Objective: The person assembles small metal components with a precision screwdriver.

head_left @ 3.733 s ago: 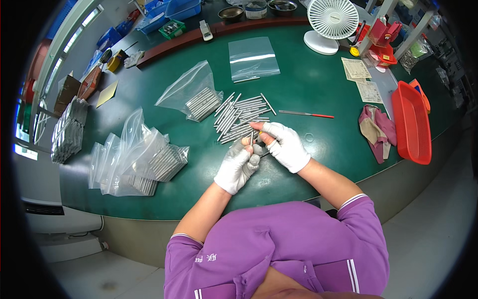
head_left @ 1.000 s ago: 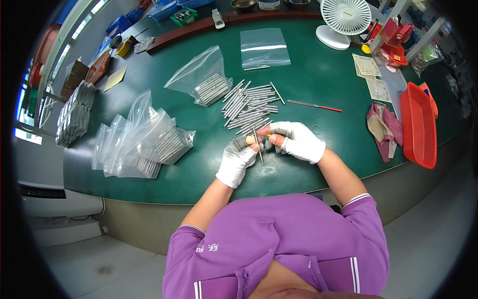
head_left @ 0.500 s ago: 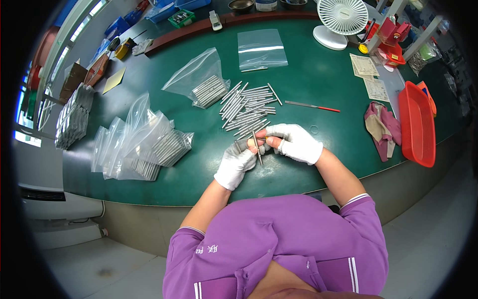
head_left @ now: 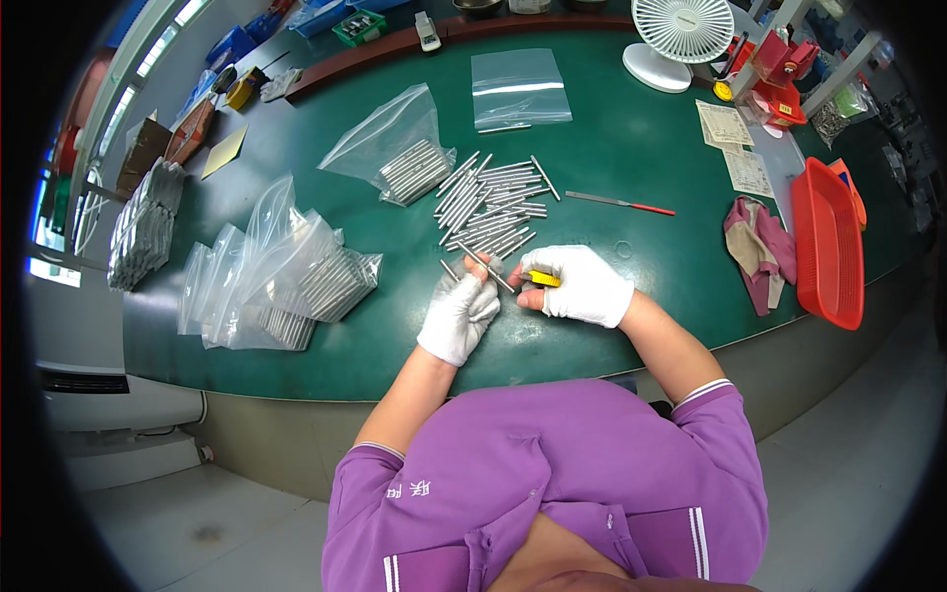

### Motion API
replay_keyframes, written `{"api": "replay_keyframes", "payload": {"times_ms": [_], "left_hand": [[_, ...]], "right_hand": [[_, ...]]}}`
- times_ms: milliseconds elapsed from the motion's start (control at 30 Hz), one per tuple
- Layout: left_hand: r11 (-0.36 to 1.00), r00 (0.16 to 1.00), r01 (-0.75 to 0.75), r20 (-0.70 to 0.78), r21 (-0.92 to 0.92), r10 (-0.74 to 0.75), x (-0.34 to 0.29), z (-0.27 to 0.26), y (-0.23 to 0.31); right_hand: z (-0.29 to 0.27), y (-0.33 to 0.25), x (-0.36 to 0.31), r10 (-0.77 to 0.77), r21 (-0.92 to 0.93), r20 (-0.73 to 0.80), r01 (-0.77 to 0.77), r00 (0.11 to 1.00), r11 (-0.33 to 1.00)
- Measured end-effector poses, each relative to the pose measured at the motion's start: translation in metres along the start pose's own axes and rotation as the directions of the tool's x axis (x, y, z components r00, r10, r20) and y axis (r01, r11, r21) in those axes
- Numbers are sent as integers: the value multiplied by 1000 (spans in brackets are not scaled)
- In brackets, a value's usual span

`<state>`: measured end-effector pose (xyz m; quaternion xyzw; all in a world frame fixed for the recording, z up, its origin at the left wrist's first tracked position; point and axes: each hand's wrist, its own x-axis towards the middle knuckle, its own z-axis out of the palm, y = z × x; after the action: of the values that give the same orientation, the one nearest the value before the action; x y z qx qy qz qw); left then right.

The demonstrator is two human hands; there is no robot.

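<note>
My left hand (head_left: pixel 462 314), in a white glove with bare fingertips, grips a slim metal rod (head_left: pixel 499 279) that lies slantwise across the fingers. A second rod end (head_left: pixel 449 269) sticks out beside its knuckles. Just to the right, my gloved right hand (head_left: pixel 584 286) is closed around a small yellow tool (head_left: pixel 542 278); its working end is too small to make out. The right fingertips come close to the rod's near end. Beyond both hands lies a loose pile of metal rods (head_left: pixel 490 205) on the green table (head_left: pixel 414 367).
Left of the pile are clear bags of rods (head_left: pixel 330 286) and another open bag (head_left: pixel 414 168). A flat clear bag (head_left: pixel 521 87) lies farther back. On the right are a red-handled file (head_left: pixel 621 202), a cloth (head_left: pixel 758 252), a red basket (head_left: pixel 827 247) and a white fan (head_left: pixel 681 35).
The rod in my left hand has turned from nearly upright to a slant, and a second rod end now shows. My right hand has drawn slightly away, exposing the yellow tool.
</note>
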<state>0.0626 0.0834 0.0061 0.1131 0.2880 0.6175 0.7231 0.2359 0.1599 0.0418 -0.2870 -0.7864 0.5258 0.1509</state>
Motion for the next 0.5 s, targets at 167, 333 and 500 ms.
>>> {"api": "replay_keyframes", "payload": {"times_ms": [167, 333, 500], "left_hand": [[996, 999, -52, 0, -74, 53, 1, -1, -6], [999, 983, -48, 179, 5, 46, 0, -9, -5], [955, 961, 274, 7, 111, -277, -7, 6, 1]], "right_hand": [[2, -1, 0, 29, -58, -60, -32, 998, 998], [-1, 5, -1, -96, -78, -194, 83, 976, 994], [-18, 7, -5, -310, -189, -128, 284, 942, 940]]}}
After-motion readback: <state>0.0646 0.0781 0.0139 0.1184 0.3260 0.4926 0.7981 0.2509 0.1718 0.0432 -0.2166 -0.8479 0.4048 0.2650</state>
